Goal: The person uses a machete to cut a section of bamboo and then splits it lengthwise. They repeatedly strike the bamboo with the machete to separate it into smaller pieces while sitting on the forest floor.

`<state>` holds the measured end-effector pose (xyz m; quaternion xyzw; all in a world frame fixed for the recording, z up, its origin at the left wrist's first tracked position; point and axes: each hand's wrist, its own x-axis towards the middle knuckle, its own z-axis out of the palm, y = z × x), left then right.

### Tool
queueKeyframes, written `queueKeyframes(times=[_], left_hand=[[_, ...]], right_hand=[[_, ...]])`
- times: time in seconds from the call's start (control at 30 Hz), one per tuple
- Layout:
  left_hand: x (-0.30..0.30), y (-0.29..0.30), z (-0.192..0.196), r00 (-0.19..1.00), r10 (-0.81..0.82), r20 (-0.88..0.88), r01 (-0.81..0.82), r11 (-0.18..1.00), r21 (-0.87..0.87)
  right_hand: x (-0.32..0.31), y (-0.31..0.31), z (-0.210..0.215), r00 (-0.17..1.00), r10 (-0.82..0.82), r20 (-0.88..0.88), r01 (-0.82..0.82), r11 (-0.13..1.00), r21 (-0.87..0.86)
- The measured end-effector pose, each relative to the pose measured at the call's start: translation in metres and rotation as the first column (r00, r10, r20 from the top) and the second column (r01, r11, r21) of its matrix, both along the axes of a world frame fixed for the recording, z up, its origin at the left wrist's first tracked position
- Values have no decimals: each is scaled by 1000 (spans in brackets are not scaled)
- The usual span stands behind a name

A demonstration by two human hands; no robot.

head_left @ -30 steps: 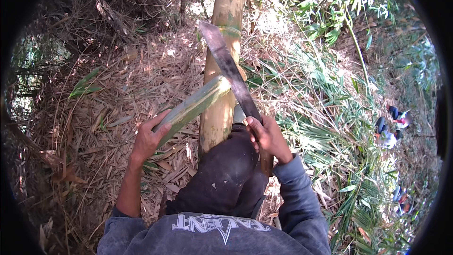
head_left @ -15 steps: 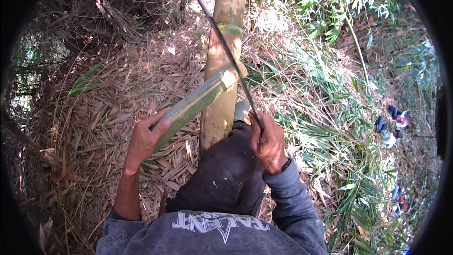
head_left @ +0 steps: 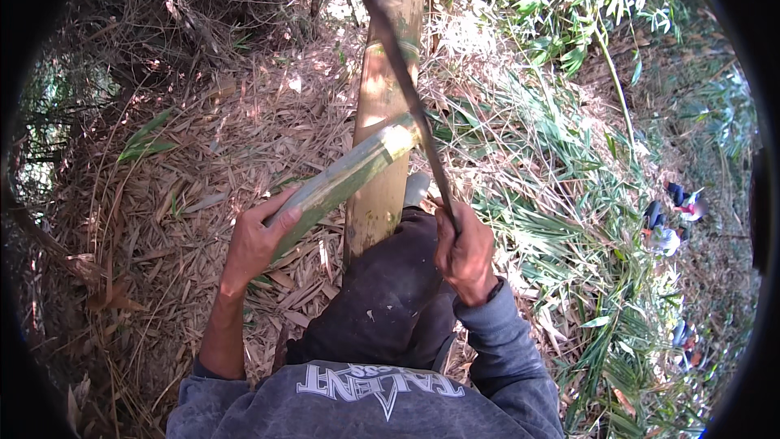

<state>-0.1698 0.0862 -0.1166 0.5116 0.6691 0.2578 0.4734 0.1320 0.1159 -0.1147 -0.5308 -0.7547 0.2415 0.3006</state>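
Our left hand (head_left: 264,236) is closed around the near left end of a split green bamboo piece (head_left: 337,183). From there the piece slants far and to the right, and its pale cut end lies over a thick yellowish bamboo pole (head_left: 374,211). Our right hand (head_left: 465,249) is clenched around the near end of a long dark blade (head_left: 400,65), the handle mostly hidden in our fist. We see the blade nearly edge-on; it slopes far and to the left, crossing our view of the pole beside the piece's cut end, and we cannot tell whether they touch. At its near end the pole meets our dark trousers (head_left: 386,293). Dry leaves (head_left: 203,203) cover the ground to the left, green fronds (head_left: 536,228) lie to the right, and people (head_left: 666,236) show small at the far right, well apart from us.
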Motion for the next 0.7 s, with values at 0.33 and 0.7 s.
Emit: queueKeyframes(times=[0.33, 0.7], left_hand=[[-3, -4, -10, 1000, 7, -31, -5, 998, 70], [1, 5, -3, 1000, 4, 17, -4, 1000, -13]], right_hand=[[7, -1, -34, 998, -17, 58, 22, 996, -83], [17, 6, -68, 964, 5, 265, 22, 995, -98]])
